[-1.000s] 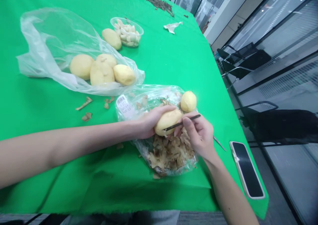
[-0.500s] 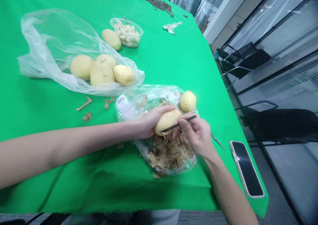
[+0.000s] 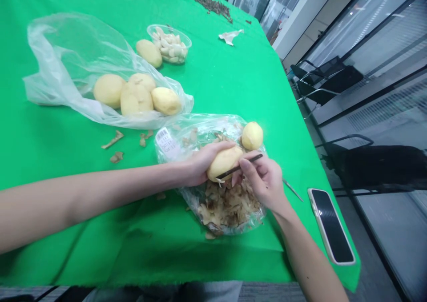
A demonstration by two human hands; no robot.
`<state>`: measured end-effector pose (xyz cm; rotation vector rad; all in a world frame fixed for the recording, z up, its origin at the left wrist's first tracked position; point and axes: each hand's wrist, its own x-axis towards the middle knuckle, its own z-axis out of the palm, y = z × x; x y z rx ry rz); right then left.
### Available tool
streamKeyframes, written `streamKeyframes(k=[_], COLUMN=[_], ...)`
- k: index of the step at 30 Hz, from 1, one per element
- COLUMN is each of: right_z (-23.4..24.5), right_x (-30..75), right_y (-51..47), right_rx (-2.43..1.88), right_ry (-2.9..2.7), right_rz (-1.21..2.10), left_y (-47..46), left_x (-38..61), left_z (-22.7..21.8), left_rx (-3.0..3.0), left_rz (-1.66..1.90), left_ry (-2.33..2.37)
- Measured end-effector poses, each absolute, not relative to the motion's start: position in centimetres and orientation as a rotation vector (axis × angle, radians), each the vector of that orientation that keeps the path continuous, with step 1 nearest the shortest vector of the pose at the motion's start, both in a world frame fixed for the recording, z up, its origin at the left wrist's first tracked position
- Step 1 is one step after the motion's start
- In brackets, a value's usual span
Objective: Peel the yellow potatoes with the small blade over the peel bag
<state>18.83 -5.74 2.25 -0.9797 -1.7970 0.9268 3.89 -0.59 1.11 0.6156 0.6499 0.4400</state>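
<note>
My left hand (image 3: 203,162) grips a peeled, pale yellow potato (image 3: 224,163) from its left side. Between the thumb and fingers of my right hand (image 3: 263,177) is a thin dark stick-like tool (image 3: 239,167), perhaps a blade. Its lower left end lies against the potato, where a small pale shaving (image 3: 220,182) hangs. Beneath both hands, brown potato peelings (image 3: 230,206) are heaped on a clear plastic bag (image 3: 200,126) with a white label. Another peeled potato (image 3: 252,135) rests at the bag's upper right edge.
A translucent plastic bag (image 3: 83,44) holds several potatoes (image 3: 109,91). Behind it a loose potato (image 3: 149,53) touches a clear tub of garlic cloves (image 3: 171,45). A thin metal tool (image 3: 293,191) and a phone (image 3: 332,226) lie at right. Stray peelings (image 3: 116,156) lie left of the bag.
The small shaving at the tool's lower end sticks out slightly more. My right hand has shifted very slightly; the left hand and potato stay in place.
</note>
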Motion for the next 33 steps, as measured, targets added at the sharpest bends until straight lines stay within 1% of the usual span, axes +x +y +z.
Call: streamKeyframes(k=[5,10,13,21,26,33], right_z=[2.05,2.14,2.18,2.01,1.93,2.18], right_x=[18.9,19.09,19.06,19.04,19.0,18.92], right_y=[-5.57,-5.72,-5.79,-5.65,-5.72,-5.83], right_rx=[-0.993,-0.984,-0.978,-0.895,-0.9,-0.973], right_ry=[-1.993,-1.835,-1.751,-1.849,-1.853,-1.803], right_rz=[0.704,0.835,0.802,0.798,0.84,0.799], left_y=[-0.53,-0.44,-0.41,-0.49,-0.49,-0.54], left_x=[3.96,3.92,3.88,3.9,3.96,3.91], left_z=[1.21,1.02,1.01,1.09,0.9,0.84], left_rx=[0.551,0.581,0.586,0.576,0.57,0.591], left_rz=[0.479,0.447,0.438,0.419,0.433,0.428], left_ry=[0.671,0.65,0.677,0.592,0.608,0.587])
